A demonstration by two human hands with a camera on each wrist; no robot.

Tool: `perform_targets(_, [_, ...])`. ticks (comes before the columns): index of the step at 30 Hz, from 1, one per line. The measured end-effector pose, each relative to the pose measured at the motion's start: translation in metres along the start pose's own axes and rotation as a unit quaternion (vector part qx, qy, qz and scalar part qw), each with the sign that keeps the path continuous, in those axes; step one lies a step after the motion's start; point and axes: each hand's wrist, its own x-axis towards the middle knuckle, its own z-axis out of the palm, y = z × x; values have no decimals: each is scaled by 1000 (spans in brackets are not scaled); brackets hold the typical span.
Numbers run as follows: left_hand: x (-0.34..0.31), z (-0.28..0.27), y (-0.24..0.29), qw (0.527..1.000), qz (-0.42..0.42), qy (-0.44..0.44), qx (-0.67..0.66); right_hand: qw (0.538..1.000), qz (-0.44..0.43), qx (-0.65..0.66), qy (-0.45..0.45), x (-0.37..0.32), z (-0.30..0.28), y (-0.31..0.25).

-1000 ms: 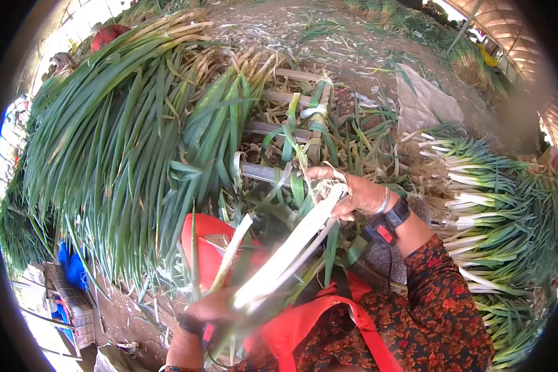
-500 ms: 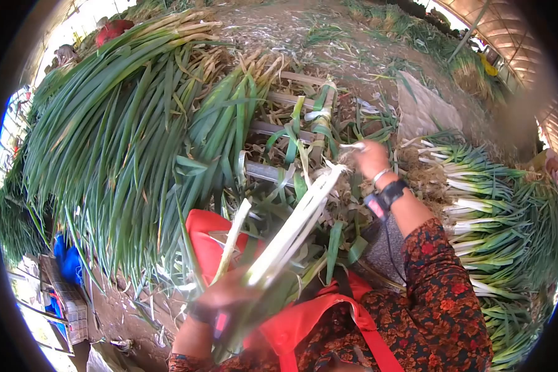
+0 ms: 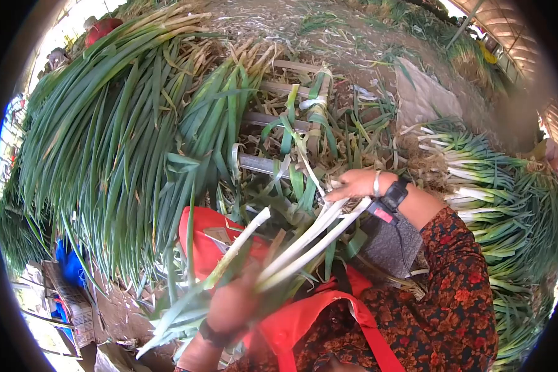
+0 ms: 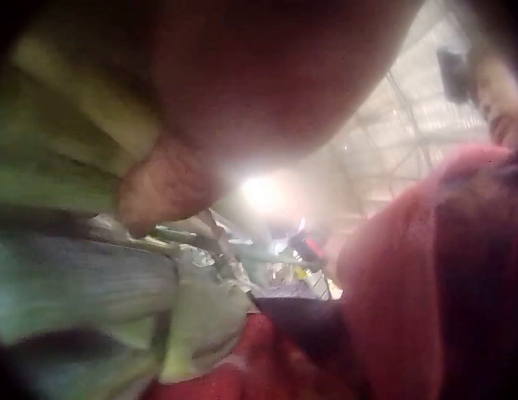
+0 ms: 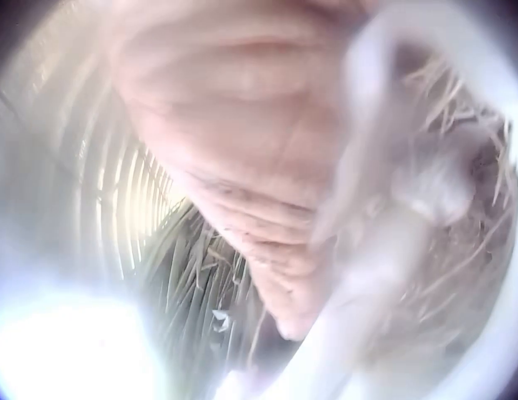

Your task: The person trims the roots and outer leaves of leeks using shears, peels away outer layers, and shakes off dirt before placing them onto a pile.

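My left hand (image 3: 232, 304), blurred in the head view, grips a few green onions (image 3: 304, 239) by their leafy part. Their white stems slant up to the right, and the leaves trail out at lower left. At the root ends, my right hand (image 3: 356, 184) pinches one white stem between thumb and fingers. In the right wrist view, pale stems and a loop of loose white skin (image 5: 367, 79) lie beside the palm (image 5: 234, 108). Broad green leaves (image 4: 84, 292) fill the left side of the left wrist view, under a blurred thumb (image 4: 167, 187).
A large heap of untrimmed green onions (image 3: 105, 149) lies at left. Cleaned ones with white stems (image 3: 468, 214) are stacked at right. Between them stands a slatted wooden frame (image 3: 282, 90) with a metal bar (image 3: 263, 164). Red cloth (image 3: 208, 239) covers the lap; peelings litter the ground.
My right hand moved away from the stems' root ends with a pale scrap, then came back to them. The held stems have spread apart, and my left hand has shifted slightly right.
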Motion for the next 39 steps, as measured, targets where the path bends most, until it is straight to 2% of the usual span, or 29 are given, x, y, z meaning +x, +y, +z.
perform_targets(1, [-1,8,-7,998,14,27,53,998,-42,38,39,3,9,0])
perform_targets(5, [-4,22,-23,957,84,160,227,990,-23,-96,96,18,31,11])
perform_targets(8, [-5,13,-20,948,98,180,243,971,25,-112,210,37,29,38])
perform_targets(9, [-6,8,-19,958,88,164,220,959,49,-119,253,37,16,46])
perform_targets(10, [-8,7,-22,970,55,150,185,927,56,-171,328,28,5,56])
perform_targets(11, [-12,7,-26,979,22,135,149,900,97,-164,393,23,-9,66])
perform_targets(12, [-15,6,-33,986,-9,119,114,873,130,-151,445,27,-27,103])
perform_targets(13, [-18,10,-50,993,-48,95,41,851,144,-135,487,9,-40,104])
perform_targets(14, [-16,-3,-45,995,-84,39,-36,855,162,-141,472,-1,-52,111])
perform_targets(15, [-13,-1,-47,994,-66,33,-86,866,215,-173,418,-7,-60,104])
perform_targets(16, [-8,0,-50,989,-45,31,-135,834,186,-253,454,-12,-55,95])
perform_targets(18, [6,-12,-35,949,-68,-35,-305,791,35,-329,515,-29,-38,32])
perform_targets(19, [11,-16,-29,916,-77,-69,-387,778,-86,-321,533,-31,-30,4])
perform_targets(20, [18,-13,-32,905,-80,-101,-405,845,-159,-261,439,-42,-24,-35])
perform_targets(21, [28,-5,-39,893,-82,-133,-421,858,-205,-263,391,-47,-4,-67])
perform_targets(22, [35,-3,-41,880,-84,-165,-436,794,-314,-285,435,-42,27,-78])
perform_targets(23, [40,-8,-25,864,-48,-174,-469,760,-376,-319,423,-41,52,-91])
perform_targets(25, [51,-2,-19,877,-17,-192,-440,696,-457,-373,408,-28,88,-102])
perform_targets(26, [56,-2,-11,882,-2,-202,-426,673,-479,-392,406,-21,94,-105])
perform_targets(27, [55,-9,0,884,9,-214,-416,691,-479,-383,382,-19,89,-98])
perform_targets(28, [50,-16,3,883,11,-229,-410,661,-484,-408,403,-18,80,-87])
perform_targets(31, [36,-45,-9,883,-3,-291,-368,684,-406,-438,419,-27,37,-48])
perform_targets(32, [25,-57,-22,904,-52,-256,-338,694,-365,-440,438,-38,15,-25])
perform_targets(34, [-1,-84,-60,912,-80,-192,-354,767,-193,-419,445,-74,-23,28])
perform_targets(35, [-14,-96,-103,929,-171,-153,-291,773,-135,-404,471,-97,-27,51])
perform_targets(36, [-25,-92,-119,923,-47,8,-381,771,-71,-389,498,-121,-31,71])
perform_targets(37, [-37,-102,-174,922,-87,36,-375,816,12,-327,477,-139,-25,88])
perform_targets(38, [-36,-99,-153,845,-108,202,-484,838,38,-246,486,-154,-15,107])
perform_targets(39, [-30,-99,-156,841,-120,236,-472,856,109,-194,466,-167,-3,113])
